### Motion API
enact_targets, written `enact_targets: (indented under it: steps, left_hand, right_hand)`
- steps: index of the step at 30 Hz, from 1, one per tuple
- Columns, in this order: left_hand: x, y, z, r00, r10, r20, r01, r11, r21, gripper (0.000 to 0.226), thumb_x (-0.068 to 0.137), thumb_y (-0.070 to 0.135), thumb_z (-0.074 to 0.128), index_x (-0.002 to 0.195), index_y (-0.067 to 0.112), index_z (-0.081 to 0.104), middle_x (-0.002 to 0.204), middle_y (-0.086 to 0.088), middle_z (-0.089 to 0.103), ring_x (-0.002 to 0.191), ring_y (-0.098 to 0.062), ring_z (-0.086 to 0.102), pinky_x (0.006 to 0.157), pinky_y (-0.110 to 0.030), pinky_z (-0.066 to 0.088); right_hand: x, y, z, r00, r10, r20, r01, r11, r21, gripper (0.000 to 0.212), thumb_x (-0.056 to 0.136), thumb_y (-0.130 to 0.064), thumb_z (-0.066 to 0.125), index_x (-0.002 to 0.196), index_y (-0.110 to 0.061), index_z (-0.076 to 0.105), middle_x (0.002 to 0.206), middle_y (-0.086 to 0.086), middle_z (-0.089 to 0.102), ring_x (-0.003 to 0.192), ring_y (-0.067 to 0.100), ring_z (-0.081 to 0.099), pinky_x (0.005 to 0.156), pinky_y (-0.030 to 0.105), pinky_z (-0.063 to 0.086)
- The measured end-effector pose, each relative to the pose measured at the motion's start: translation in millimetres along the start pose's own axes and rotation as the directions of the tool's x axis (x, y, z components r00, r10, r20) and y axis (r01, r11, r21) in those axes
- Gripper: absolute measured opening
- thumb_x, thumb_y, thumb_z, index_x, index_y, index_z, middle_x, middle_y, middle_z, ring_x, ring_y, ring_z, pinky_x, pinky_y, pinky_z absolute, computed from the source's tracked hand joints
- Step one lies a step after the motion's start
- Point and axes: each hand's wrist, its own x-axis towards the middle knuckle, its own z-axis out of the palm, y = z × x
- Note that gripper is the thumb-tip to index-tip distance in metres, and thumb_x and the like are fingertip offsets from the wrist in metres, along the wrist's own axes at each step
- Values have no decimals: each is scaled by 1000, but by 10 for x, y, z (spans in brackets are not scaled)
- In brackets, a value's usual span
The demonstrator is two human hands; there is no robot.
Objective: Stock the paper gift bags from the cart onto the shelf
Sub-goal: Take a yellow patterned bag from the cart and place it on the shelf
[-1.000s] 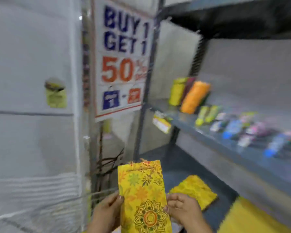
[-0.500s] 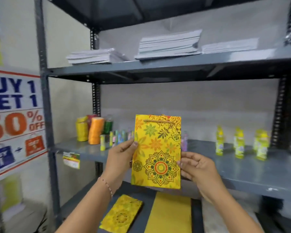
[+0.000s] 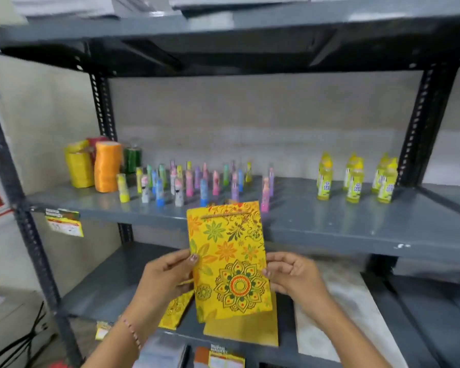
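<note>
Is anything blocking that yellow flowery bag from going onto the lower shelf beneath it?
Nothing visible does. The gift bag, held by the left hand and right hand, hangs over the lower shelf, where other yellow bags already lie.

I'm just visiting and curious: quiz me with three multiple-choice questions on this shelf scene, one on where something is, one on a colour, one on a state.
1. Where do the small yellow bottles stand?
A. right end of the middle shelf
B. on the floor
C. on the top shelf

2. What is the main colour of the held gift bag?
A. blue
B. yellow
C. black

3. How is the gift bag held?
A. hanging from one hand by its cord
B. lying flat on the middle shelf
C. upright, by both hands

Answers: 1 A, they stand by the right post. 2 B, yellow with floral print. 3 C, the left hand and right hand grip its side edges.
</note>
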Motion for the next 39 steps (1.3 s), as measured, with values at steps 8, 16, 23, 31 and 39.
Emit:
enact_targets:
  steps: [8, 16, 23, 31, 39]
  left_hand:
    - [-14, -1105, -186, 912, -402, -82, 400, 916, -40, 25, 84, 8, 67, 108, 4, 67, 75, -12, 71, 72, -27, 65, 61, -32, 58]
    - [420, -1467, -674, 824, -523, -219, 520, 851, -78, 16, 91, 11, 58, 105, 10, 64, 84, -5, 71, 79, -27, 65, 64, -32, 54]
    - [1175, -1484, -1491, 879, -243, -410, 398, 848, 349, 12, 79, -2, 68, 89, -4, 75, 41, 10, 58, 67, -18, 57, 57, -26, 49]
    - [1801, -1641, -1683, 905, -176, -388, 407, 626, 665, 24, 81, 14, 64, 102, 14, 76, 106, -11, 74, 105, -29, 66, 86, -29, 50]
    - [1977, -1951, -1780, 889, -210, -407, 446, 595, 669, 30, 82, 11, 57, 106, 17, 75, 112, -8, 73, 109, -31, 64, 89, -29, 50]
  right_hand:
    - [-114, 1227, 15, 912, 398, -95, -406, 911, -80, 24, 71, 7, 75, 92, -3, 69, 72, 7, 75, 72, 17, 70, 76, 41, 58]
    - [378, 1678, 593, 875, 468, -129, -477, 877, -56, 24, 74, 3, 73, 96, -5, 69, 98, 16, 71, 91, 26, 69, 74, 37, 59]
    - [1055, 1821, 1564, 865, 485, -129, -493, 870, -31, 18, 81, 2, 68, 99, -1, 66, 90, 11, 69, 85, 24, 68, 77, 37, 57]
    - [1554, 2315, 1937, 863, 469, -189, -506, 790, -347, 33, 73, -4, 76, 105, -4, 67, 89, 10, 69, 86, 30, 68, 80, 45, 57]
    - [1552, 2525, 2037, 865, 455, -211, -495, 707, -505, 40, 74, -19, 77, 111, -9, 64, 98, 8, 72, 88, 28, 69, 78, 39, 57]
